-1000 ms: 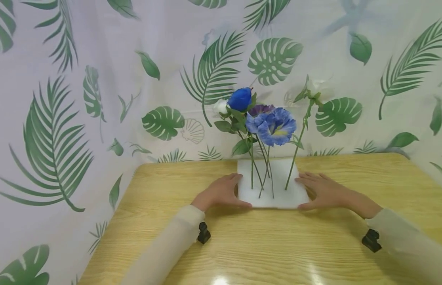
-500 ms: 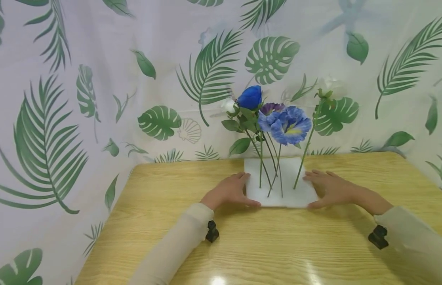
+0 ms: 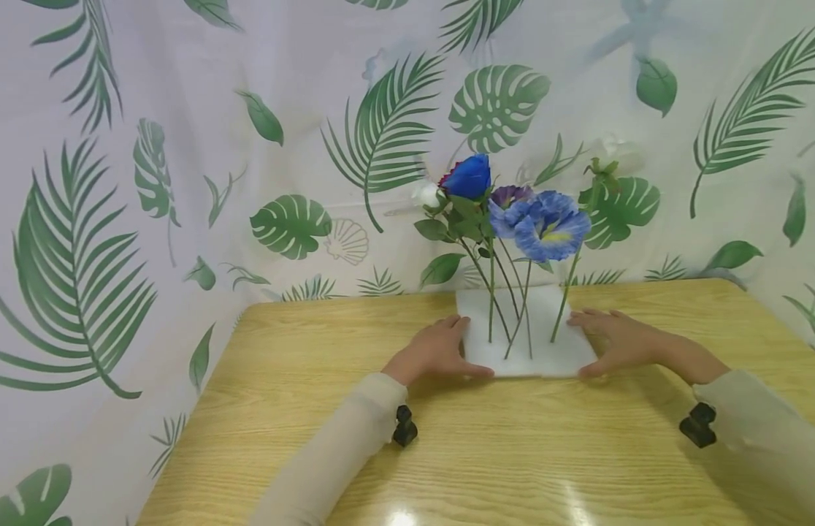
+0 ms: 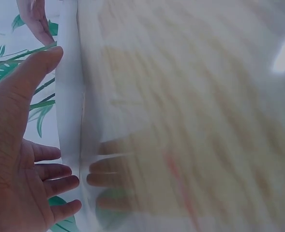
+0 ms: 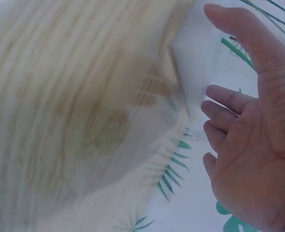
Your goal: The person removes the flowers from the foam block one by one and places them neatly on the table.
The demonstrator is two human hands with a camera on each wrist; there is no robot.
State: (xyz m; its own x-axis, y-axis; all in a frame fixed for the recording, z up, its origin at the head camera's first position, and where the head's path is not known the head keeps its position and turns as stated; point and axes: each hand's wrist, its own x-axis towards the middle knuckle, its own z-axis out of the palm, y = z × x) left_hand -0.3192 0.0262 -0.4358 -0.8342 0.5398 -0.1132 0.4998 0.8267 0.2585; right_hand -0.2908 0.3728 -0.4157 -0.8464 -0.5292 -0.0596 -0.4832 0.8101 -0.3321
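White foam board (image 3: 542,329) on worktop (image 3: 513,446) bears flowers (image 3: 552,228); left hand (image 3: 439,351) lies at its left edge, right hand (image 3: 627,342) at its right, equally near; both hands spread.

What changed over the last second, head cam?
The white board slid right along the table, carrying its flowers. The left grip and right grip moved right with it. Nothing was taken hold of or let go. Same as before: each grip at its own side of the board, fingers and thumb spread, and the stems standing in the board.
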